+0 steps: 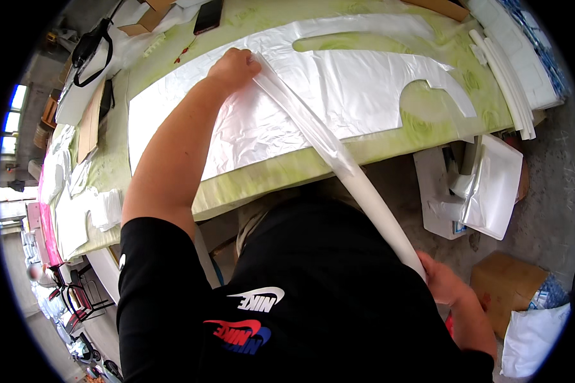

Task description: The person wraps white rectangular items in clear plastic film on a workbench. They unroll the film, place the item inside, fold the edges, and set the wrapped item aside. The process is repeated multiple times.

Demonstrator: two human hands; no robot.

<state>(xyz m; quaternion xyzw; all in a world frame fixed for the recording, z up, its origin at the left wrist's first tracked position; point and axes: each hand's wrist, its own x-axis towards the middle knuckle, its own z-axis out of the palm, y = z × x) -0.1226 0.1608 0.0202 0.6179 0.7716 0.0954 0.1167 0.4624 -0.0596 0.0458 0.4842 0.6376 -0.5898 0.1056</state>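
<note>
At the far left, stacks of cut white sheets [76, 210] are seen lying on the end of the bench [262, 175], whose top is covered in mottled green. Further along, black-handled scissors [89, 48] are laid on white material near the far edge, and a dark phone [208, 16] rests beyond them. The left hand [235, 67] is closed on the upper end of a long, gathered strip of white plastic film [338, 159], pressed down where the strip meets the large white plastic sheet [338, 89] spread flat across the bench (curved cut-outs are visible in that sheet toward its right part). The strip is stretched taut, running diagonally down off the near edge of the bench to the right hand [444, 281], which is clenched around its lower end beside the body. To the right, white foam strips [508, 83] are piled on the bench end, and a cardboard box [505, 287] stands on the floor.
</note>
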